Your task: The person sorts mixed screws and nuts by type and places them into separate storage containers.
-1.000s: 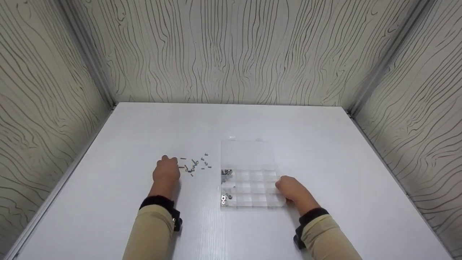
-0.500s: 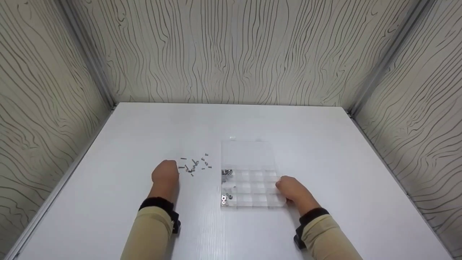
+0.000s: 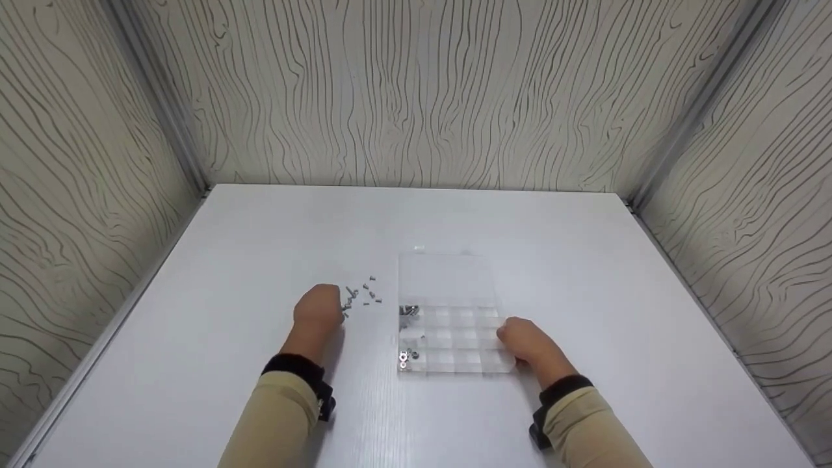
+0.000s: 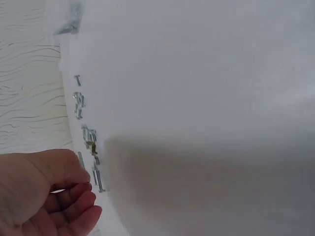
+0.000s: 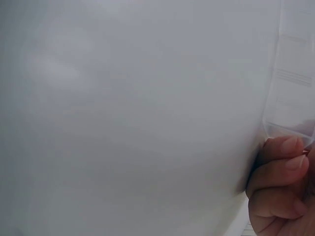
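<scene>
A clear plastic compartment box lies on the white table, its lid folded back flat. A few metal parts sit in its left cells. My right hand grips the box's right edge, its curled fingertips against the clear wall. Several small screws lie scattered left of the box. My left hand rests at their near-left end, covering some. In the left wrist view its fingers are curled beside the nearest screws; whether they pinch one is unclear.
Wood-grain panels wall the table in at the back and on both sides. Bare white tabletop stretches behind the box and out to the left and right.
My left hand drew back slightly from the screws, then shifted right, and now covers the leftmost ones. The right hand and the box have stayed put.
</scene>
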Motion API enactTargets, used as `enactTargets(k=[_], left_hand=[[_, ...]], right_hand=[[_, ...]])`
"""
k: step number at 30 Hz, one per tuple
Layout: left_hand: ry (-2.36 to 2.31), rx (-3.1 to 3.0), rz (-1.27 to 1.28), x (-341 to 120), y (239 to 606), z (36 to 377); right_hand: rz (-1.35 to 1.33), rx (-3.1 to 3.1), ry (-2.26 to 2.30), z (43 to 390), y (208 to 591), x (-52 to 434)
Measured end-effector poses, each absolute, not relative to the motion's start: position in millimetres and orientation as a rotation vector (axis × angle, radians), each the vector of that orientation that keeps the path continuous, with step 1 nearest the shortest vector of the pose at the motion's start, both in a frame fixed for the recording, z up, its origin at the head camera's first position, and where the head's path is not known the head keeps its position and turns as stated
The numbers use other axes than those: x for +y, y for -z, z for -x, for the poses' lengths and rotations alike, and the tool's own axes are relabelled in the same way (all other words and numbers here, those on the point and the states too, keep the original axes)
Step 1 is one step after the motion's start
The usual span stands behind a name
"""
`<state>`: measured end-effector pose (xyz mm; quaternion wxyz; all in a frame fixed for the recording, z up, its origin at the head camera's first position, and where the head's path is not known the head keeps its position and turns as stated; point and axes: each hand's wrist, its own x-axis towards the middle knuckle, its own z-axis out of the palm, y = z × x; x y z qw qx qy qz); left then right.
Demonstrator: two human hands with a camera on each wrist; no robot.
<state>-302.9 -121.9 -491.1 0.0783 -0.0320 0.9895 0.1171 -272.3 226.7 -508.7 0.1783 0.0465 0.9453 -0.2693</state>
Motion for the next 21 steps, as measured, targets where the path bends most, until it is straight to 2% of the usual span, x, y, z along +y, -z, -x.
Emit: enactTargets(k=[7, 21], left_hand=[[-0.442, 3.059, -0.139, -87, 478, 302], [-0.452, 3.087, -0.253, -34, 473, 297]], right_hand=[[-0.115, 2.688, 0.756, 273, 509, 228], [-0.099, 2.690, 0.711, 273, 511, 227]])
